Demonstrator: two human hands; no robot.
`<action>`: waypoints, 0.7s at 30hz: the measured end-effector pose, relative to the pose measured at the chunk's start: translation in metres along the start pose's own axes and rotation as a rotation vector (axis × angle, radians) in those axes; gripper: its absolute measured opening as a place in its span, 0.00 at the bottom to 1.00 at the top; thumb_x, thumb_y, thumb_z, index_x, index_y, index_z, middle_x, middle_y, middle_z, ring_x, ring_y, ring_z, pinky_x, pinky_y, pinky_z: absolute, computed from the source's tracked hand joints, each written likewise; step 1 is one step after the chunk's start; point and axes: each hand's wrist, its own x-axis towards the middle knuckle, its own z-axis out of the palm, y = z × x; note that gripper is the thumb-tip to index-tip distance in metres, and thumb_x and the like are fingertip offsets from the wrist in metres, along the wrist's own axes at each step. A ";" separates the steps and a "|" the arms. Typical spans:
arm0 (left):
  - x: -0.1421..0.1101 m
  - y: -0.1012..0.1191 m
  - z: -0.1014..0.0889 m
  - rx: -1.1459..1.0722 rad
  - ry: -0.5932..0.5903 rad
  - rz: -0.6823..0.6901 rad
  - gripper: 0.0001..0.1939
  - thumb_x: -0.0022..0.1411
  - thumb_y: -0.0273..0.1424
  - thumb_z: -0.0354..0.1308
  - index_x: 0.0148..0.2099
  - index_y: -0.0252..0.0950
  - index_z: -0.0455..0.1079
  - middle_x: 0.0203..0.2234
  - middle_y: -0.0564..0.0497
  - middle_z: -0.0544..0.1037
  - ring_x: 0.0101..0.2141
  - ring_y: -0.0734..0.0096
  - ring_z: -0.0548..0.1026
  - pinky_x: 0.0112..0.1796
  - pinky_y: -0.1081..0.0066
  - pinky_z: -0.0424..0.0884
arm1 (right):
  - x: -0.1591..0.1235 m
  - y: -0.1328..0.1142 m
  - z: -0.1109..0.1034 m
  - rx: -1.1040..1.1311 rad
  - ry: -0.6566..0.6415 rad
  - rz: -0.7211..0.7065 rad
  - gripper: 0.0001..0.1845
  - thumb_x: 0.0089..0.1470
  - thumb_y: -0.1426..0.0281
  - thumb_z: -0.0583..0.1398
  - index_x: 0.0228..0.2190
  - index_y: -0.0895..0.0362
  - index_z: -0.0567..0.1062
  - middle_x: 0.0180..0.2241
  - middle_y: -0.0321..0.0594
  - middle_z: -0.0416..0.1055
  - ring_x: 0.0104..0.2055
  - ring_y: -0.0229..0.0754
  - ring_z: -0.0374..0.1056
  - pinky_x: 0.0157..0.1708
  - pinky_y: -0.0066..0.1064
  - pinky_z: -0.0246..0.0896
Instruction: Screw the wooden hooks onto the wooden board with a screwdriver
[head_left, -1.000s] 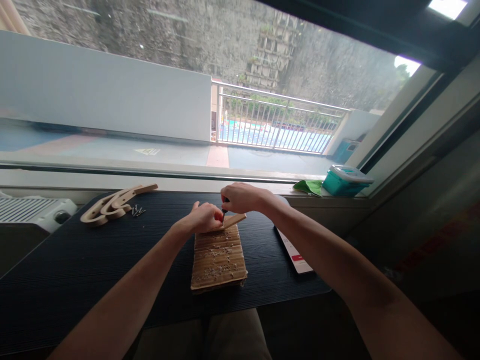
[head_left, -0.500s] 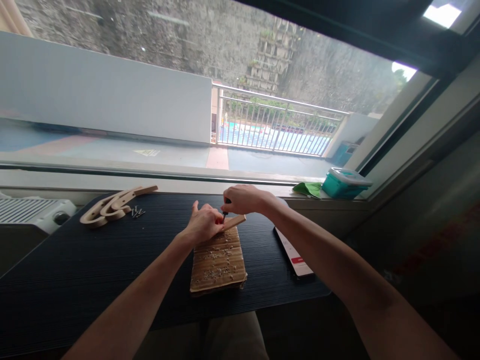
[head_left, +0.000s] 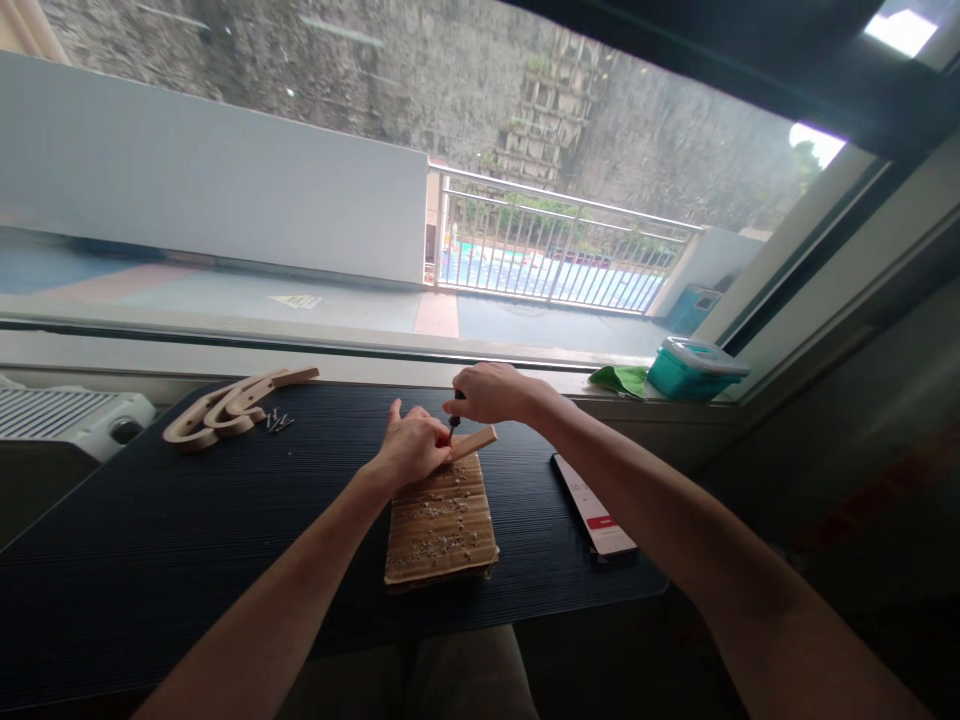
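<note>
While a big window [head_left: 315, 110] is shining ahead of both my hands, a black table [head_left: 187, 530] is stretching out under them. A white heater [head_left: 82, 415] is standing far off to the left of my grip. Under my fingers, a flat stack of brown cardboard [head_left: 439, 520] is lying on the table. Two curvy wood shapes [head_left: 225, 410] are resting together, well to the left of my hands. On the window ledge, past my right hand [head_left: 491, 393], a blue-green box [head_left: 694, 370] is sitting beside a green cloth [head_left: 621, 380]. A phone [head_left: 596, 510] is lying to the right of my hands, partly under my right arm.

My left hand [head_left: 414, 447] is closing its fingers and thumb on a wooden piece [head_left: 476, 441], and I am holding it over the far end of the cardboard. My palm is hiding its other end. My right hand is curling shut around the dark handle of a thin tool [head_left: 456, 412], and its tip is pointing down at the wood by my left fingers. Little screws [head_left: 279, 422] are lying near the curvy shapes, and tiny crumbs [head_left: 439, 545] are dotting the cardboard nearer me.
</note>
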 end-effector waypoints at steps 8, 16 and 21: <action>0.001 0.001 -0.001 0.006 -0.017 -0.002 0.19 0.57 0.46 0.52 0.21 0.42 0.74 0.23 0.51 0.77 0.41 0.57 0.69 0.56 0.36 0.38 | -0.002 0.000 -0.008 -0.002 -0.077 -0.126 0.16 0.48 0.75 0.57 0.39 0.59 0.77 0.37 0.42 0.75 0.35 0.37 0.65 0.30 0.29 0.52; 0.000 0.001 -0.002 0.007 -0.011 0.004 0.20 0.57 0.47 0.52 0.22 0.42 0.75 0.23 0.51 0.77 0.43 0.56 0.69 0.56 0.36 0.38 | 0.003 -0.006 -0.005 -0.042 -0.060 -0.019 0.16 0.53 0.64 0.56 0.38 0.60 0.78 0.35 0.47 0.75 0.34 0.41 0.66 0.27 0.31 0.52; -0.001 -0.001 -0.001 0.013 -0.003 0.011 0.21 0.58 0.47 0.51 0.22 0.42 0.74 0.23 0.51 0.77 0.41 0.58 0.69 0.56 0.36 0.38 | 0.003 -0.007 -0.011 -0.023 -0.133 -0.119 0.17 0.47 0.74 0.59 0.40 0.59 0.76 0.38 0.42 0.75 0.35 0.38 0.65 0.27 0.29 0.53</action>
